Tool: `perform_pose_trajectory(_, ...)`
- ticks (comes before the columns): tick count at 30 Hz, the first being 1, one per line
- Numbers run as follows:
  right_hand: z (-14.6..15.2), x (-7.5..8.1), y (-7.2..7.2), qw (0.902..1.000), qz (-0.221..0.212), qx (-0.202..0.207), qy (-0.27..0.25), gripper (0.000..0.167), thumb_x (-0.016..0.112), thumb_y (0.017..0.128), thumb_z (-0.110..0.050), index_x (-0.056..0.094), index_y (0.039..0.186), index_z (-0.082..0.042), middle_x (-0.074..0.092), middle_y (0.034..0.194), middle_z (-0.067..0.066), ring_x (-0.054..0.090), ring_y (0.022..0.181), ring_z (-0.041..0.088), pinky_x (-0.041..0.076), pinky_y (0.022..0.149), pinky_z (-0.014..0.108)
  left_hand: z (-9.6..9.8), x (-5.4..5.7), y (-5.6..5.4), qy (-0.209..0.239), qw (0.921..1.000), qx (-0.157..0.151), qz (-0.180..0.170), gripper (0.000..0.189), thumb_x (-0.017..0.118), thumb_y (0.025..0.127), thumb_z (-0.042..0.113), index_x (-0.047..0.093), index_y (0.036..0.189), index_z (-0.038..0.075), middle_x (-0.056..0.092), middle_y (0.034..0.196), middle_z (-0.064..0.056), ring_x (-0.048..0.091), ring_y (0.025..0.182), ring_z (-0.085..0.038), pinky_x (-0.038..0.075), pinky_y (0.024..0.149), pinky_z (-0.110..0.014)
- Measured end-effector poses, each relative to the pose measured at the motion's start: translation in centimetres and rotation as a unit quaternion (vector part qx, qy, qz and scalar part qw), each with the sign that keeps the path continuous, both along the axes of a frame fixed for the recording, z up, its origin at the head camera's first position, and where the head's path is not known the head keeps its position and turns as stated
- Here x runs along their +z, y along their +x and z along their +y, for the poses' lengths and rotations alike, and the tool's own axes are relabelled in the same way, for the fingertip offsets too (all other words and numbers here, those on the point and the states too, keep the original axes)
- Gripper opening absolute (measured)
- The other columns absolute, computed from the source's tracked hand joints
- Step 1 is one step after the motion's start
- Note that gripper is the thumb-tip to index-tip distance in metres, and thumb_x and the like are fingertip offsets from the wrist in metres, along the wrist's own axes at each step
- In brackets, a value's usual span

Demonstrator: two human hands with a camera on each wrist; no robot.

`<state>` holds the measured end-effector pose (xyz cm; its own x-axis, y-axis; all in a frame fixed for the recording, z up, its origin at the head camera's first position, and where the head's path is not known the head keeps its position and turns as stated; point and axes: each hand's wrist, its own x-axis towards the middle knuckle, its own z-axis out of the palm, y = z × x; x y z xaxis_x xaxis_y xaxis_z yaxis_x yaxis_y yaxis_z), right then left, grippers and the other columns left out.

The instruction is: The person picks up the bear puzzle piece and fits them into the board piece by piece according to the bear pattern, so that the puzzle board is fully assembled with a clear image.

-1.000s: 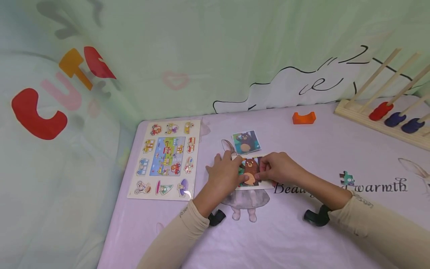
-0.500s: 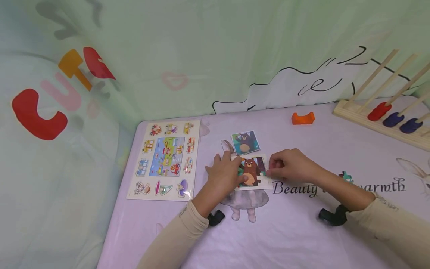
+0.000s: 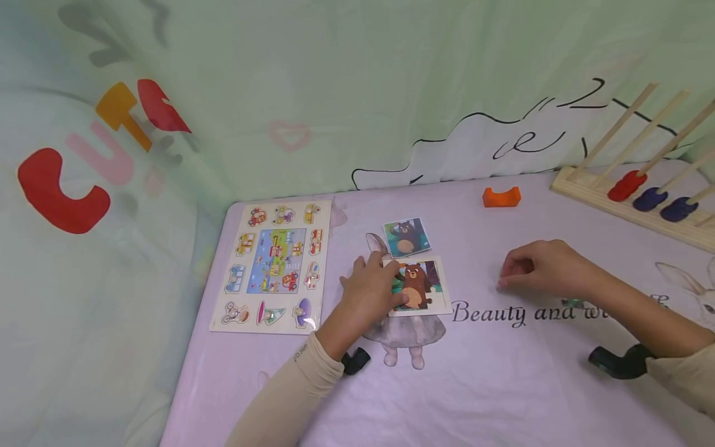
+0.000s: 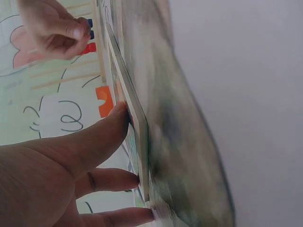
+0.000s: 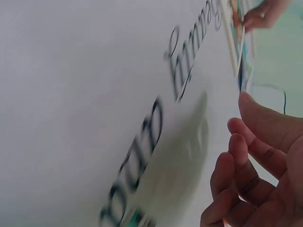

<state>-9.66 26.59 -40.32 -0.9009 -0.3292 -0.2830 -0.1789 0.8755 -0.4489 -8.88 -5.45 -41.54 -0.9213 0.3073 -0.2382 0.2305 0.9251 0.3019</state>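
My left hand (image 3: 368, 288) lies spread over the left side of a small bear jigsaw puzzle (image 3: 447, 292), its thumb on the bear picture. In the left wrist view, the thumb (image 4: 116, 123) presses the face of the puzzle board (image 4: 139, 125), with fingertips at its edge. My right hand (image 3: 544, 270) is raised to the right of the board, fingers loosely bent, nothing between thumb and fingers in the right wrist view. A loose teal puzzle piece (image 3: 572, 303) lies on the cloth, partly hidden by the right forearm. Behind the board lies a bear picture card (image 3: 406, 238).
A wooden vehicle peg puzzle (image 3: 326, 267) lies at the left. An orange notched block (image 3: 501, 197) sits at the back, and a wooden counting frame (image 3: 631, 208) with upright rods and beads stands at the back right. Curtains border the printed cloth.
My right hand has come away from the right side of the bear puzzle and moved right over the printed lettering. My left hand has stayed on the board.
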Motion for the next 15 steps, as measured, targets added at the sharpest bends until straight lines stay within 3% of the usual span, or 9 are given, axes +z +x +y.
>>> perform_pose_trajectory(15,6.4,-0.3,0.4,0.9978,-0.009,-0.002,0.066,0.029,0.086,0.078,-0.043,0.075,0.094,-0.023,0.056,0.079,-0.007,0.049,0.078,0.012,0.036,0.064,0.025,-0.1,0.2,-0.1,0.002,0.9999,-0.009,-0.009,0.058,0.079,0.087,0.044,0.061,0.138,0.023,0.048,0.148,-0.014,0.047,0.132,-0.041,0.041,0.094,-0.079)
